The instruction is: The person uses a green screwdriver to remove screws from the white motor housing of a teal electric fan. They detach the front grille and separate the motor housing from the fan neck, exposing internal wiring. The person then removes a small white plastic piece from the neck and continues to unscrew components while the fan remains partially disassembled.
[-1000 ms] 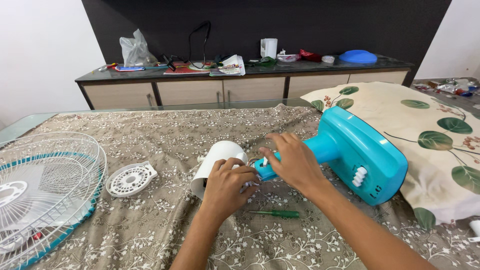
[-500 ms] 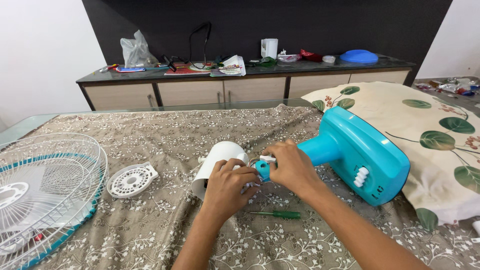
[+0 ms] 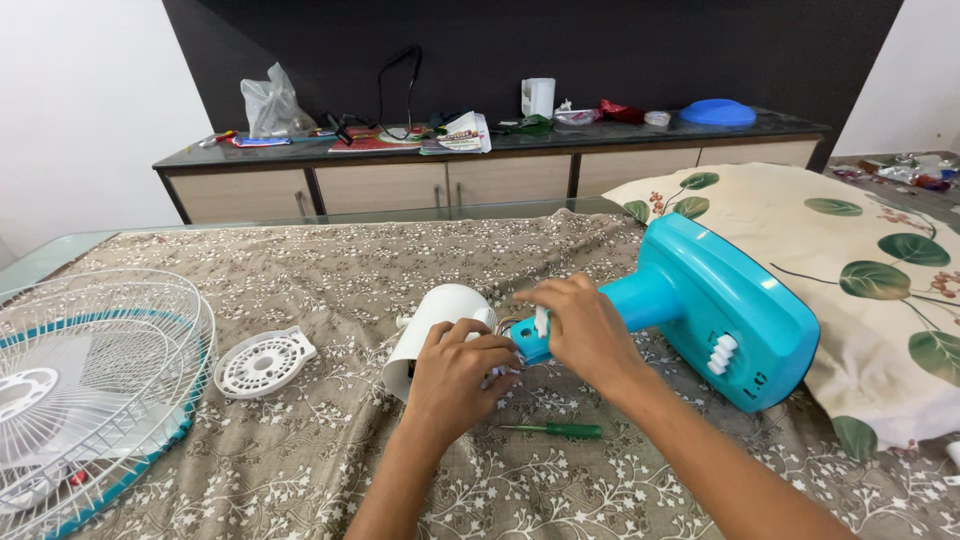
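Note:
A turquoise fan stand (image 3: 720, 300) lies on its side on the patterned cloth, its neck pointing left. My right hand (image 3: 585, 335) wraps the end of that neck and pinches a small white part at its tip. My left hand (image 3: 455, 375) grips the white motor housing (image 3: 435, 315) where it meets the neck, with thin wires showing between the two hands. A green-handled screwdriver (image 3: 560, 430) lies on the cloth just below my hands.
A white wire fan guard with a teal rim (image 3: 90, 380) sits at the left, a round white vented cover (image 3: 262, 360) beside it. A leaf-print pillow (image 3: 880, 270) lies under the stand's base. A cluttered sideboard (image 3: 480, 160) runs along the back wall.
My right hand has shifted its fingers at the neck's tip, lifting the small white part upright. The left hand and the housing have hardly moved.

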